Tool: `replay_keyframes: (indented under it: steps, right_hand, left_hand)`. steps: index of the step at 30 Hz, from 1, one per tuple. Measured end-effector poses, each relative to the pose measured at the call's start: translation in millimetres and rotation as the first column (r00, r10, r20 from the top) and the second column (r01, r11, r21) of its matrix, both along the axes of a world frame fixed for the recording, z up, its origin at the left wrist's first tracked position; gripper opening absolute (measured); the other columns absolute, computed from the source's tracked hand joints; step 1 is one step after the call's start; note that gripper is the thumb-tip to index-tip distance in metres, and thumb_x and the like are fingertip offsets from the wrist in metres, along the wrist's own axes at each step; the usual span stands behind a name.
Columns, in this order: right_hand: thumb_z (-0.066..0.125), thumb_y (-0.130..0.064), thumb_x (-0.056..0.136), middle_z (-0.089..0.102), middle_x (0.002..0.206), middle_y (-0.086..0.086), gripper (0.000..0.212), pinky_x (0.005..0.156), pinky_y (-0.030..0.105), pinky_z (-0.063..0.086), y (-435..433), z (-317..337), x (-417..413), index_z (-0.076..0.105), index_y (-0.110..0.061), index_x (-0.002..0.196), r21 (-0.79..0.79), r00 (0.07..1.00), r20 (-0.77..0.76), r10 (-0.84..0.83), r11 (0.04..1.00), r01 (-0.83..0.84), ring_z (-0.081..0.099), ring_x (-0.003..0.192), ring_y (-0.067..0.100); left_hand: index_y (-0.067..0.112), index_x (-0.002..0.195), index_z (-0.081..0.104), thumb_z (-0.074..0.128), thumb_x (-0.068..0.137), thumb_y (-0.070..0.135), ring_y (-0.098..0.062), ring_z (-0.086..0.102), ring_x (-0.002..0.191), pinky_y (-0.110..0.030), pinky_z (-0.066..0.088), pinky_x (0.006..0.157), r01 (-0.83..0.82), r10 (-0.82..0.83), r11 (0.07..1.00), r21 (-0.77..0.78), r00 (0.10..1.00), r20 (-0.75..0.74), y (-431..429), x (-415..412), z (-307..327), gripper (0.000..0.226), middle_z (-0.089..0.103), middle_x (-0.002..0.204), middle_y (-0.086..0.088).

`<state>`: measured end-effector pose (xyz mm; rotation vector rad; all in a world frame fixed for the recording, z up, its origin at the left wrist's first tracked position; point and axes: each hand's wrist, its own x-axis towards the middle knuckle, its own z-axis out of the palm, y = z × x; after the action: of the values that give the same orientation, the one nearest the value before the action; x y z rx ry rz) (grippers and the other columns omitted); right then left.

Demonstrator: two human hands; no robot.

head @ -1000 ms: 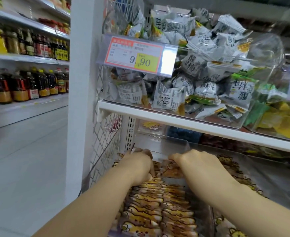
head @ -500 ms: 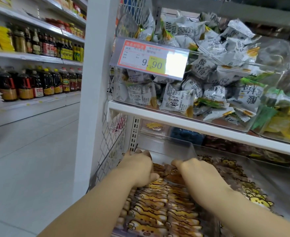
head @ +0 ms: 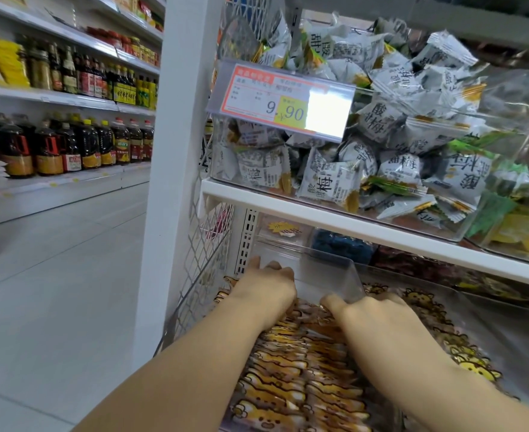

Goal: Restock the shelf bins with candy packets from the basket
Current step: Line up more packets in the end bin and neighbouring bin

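Observation:
Rows of orange tiger-print candy packets (head: 291, 381) fill a clear plastic bin (head: 335, 275) on the lower shelf. Both of my hands are inside this bin at its back end. My left hand (head: 266, 291) lies on the back left of the packets with its fingers curled down among them. My right hand (head: 378, 319) sits beside it on the right, thumb pointing left and fingers curled into the packets. The fingertips of both hands are hidden. The basket is not in view.
Directly above my hands, a white shelf board (head: 350, 226) carries a clear bin of white plum-candy packets (head: 328, 182) with a 9.90 price tag (head: 282, 101). A white post (head: 179, 151) and wire mesh (head: 207, 244) are at the left. Bottle shelves (head: 70, 145) line the aisle.
The view has swung slightly left and drawn closer. Both hands stay at the back of the tiger packet bin, shifted a little farther in.

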<state>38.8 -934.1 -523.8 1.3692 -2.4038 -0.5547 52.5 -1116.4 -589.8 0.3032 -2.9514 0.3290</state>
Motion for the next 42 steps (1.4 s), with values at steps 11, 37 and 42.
replay_keyframes:
  steps: [11,37,42]
  right_hand:
    - [0.051,0.002,0.084,0.066,0.119,0.003,0.056,0.099,0.04,0.038,0.7,2.7,3.1,0.036,-0.021,0.132,0.012,1.0,-0.01,0.0,1.0,0.0,0.065,0.111,0.03]
    - [0.056,0.0,0.084,0.066,0.117,-0.001,0.061,0.097,0.039,0.037,2.8,8.5,4.3,0.036,-0.024,0.136,0.041,0.999,-0.046,-0.005,0.999,0.007,0.065,0.11,0.027]
    - [0.055,-0.002,0.086,0.065,0.118,-0.001,0.056,0.083,0.036,0.039,0.2,8.4,1.4,0.037,-0.025,0.134,0.001,0.997,-0.071,-0.029,1.0,0.029,0.065,0.109,0.028]
  left_hand:
    - [0.011,0.124,0.063,0.06,0.088,0.005,-0.033,0.042,0.134,-0.051,0.012,0.123,-0.008,0.007,1.0,0.017,1.0,0.022,-3.1,-5.0,-9.8,0.037,0.058,0.129,-0.022]
    - [0.002,0.107,0.07,0.059,0.08,-0.008,-0.04,0.064,0.094,-0.046,0.057,0.084,-0.03,0.032,0.99,0.136,0.999,-0.014,-7.8,7.3,-13.2,0.031,0.065,0.103,-0.019]
    - [0.0,0.109,0.07,0.055,0.084,-0.01,-0.039,0.064,0.095,-0.045,0.056,0.086,-0.035,0.033,0.99,0.137,0.999,0.021,-6.4,7.2,-12.1,0.031,0.064,0.105,-0.019]
